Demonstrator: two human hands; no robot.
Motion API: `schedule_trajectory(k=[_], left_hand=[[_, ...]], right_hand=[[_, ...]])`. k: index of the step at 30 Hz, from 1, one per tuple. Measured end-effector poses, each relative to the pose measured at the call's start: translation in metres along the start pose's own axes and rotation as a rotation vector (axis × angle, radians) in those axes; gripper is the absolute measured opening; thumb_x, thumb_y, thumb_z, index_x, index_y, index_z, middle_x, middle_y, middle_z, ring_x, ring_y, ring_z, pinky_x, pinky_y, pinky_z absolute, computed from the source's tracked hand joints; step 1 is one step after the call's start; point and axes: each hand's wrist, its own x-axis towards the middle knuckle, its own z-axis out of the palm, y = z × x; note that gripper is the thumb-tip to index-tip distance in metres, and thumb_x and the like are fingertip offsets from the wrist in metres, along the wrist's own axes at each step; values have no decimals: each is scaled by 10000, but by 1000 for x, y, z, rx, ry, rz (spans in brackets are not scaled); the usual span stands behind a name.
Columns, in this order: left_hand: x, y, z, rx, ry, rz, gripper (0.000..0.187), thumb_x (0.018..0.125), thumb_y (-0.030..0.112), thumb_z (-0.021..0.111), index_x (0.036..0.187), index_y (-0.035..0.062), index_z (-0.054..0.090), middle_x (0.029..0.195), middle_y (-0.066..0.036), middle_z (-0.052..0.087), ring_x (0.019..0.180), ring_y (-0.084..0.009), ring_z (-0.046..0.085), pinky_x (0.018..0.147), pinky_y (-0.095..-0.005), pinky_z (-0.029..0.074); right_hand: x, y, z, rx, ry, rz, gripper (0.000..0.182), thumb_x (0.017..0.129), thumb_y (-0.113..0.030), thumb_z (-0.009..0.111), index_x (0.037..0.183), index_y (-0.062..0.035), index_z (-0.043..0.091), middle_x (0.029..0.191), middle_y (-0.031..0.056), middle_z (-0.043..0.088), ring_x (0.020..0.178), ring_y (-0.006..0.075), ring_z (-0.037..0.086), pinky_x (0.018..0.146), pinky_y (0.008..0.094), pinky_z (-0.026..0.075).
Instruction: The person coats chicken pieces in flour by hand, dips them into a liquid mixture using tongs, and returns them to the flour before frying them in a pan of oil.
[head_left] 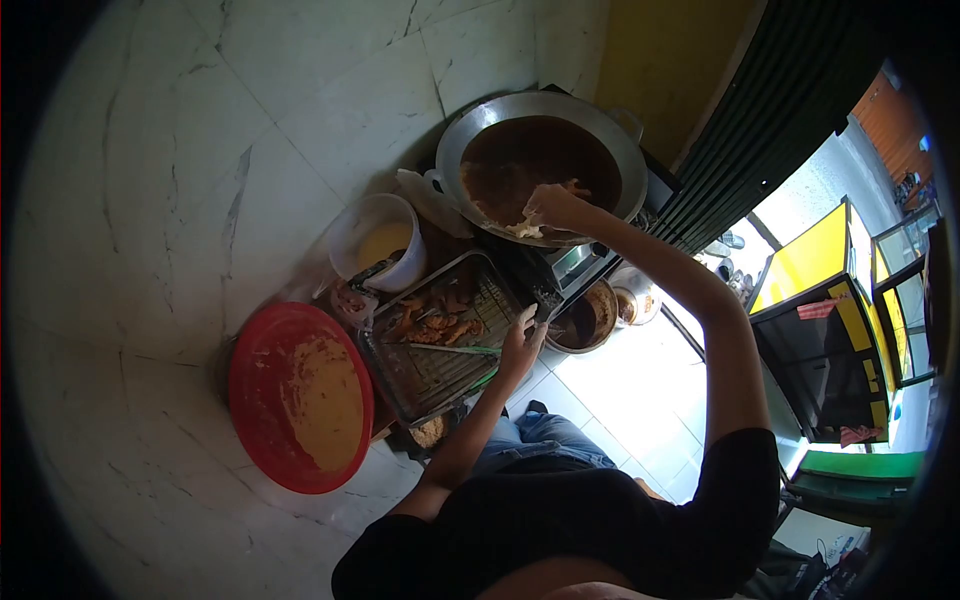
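Nearest, a red basin point(300, 398) of yellowish batter stands at the left. Just right of it lies a metal tray point(440, 335) with a wire rack, fried pieces point(435, 318) piled at its far end. The left hand point(520, 345) rests on the tray's right edge, fingers loosely curled over the rim. Beyond the tray stands a white bucket point(378, 240). Farthest, the right hand point(553, 207) pinches a battered piece point(520, 226) over the dark oil in the wok point(540, 165).

Metal wok point(610, 120), glossy plastic basin point(262, 360)
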Motion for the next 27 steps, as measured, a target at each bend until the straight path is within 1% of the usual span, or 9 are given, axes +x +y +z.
schedule_trajectory(k=[3,6,9,12,15,17,18,21,27], left_hand=[[-12,2,-14,-13,42,-35,448,872,208,549,1255,0,442,1241,-214,482,1121,-335,494,926,-383,410],[-29,-16,-36,-26,98,-49,410,883,221,531,1230,9,476,1231,-199,501,1125,-333,496,906,-380,424],[-55,-31,-63,-52,170,-92,387,887,218,529,1219,21,493,1230,-193,505,1131,-332,496,890,-380,434],[-87,-59,-86,7,288,-160,372,893,215,520,1200,6,505,1215,-192,517,1137,-321,495,894,-372,437],[-117,-85,-107,-45,368,-233,386,886,204,527,1197,-23,503,1224,-194,512,1129,-302,505,921,-347,416],[-133,-90,-119,-112,421,-261,390,878,194,537,1197,-29,505,1222,-193,515,1123,-290,510,936,-332,403],[-139,-91,-123,-91,431,-231,374,875,154,536,1194,-39,507,1212,-185,526,1118,-260,516,951,-308,390],[-155,-89,-130,-133,506,-181,348,879,133,530,1180,-40,517,1190,-169,544,1107,-229,523,945,-294,393],[-170,-88,-134,-147,577,-204,330,878,150,551,1154,-31,536,1136,-147,575,1055,-192,548,911,-278,413]], right_hand=[[-1,2,17,0,217,-98,156,686,-110,627,811,-40,688,790,156,647,742,284,640,693,322,511],[-16,-58,-1,186,388,-71,176,710,-109,635,856,-22,678,800,171,644,743,300,635,680,338,500],[-45,-128,7,450,247,102,190,741,-113,628,895,-6,662,848,181,644,771,318,626,685,363,484],[-63,-151,90,629,160,185,177,740,-137,656,845,5,656,799,166,640,781,325,620,679,373,469],[-70,-138,188,510,8,214,219,705,-80,692,896,5,627,861,165,630,800,328,616,714,381,486],[-73,-120,253,427,122,2,351,723,-162,691,1017,-6,579,907,194,604,882,368,584,780,415,464],[-74,-124,258,387,180,-104,417,732,-204,690,1077,-11,555,931,208,590,923,388,567,813,432,453],[-81,-131,267,200,71,71,424,707,-211,713,1062,-36,563,1076,219,521,1036,359,506,894,425,415],[-75,-115,280,275,-62,125,406,735,-268,702,1021,-12,569,1056,226,531,1000,368,524,856,430,435]])
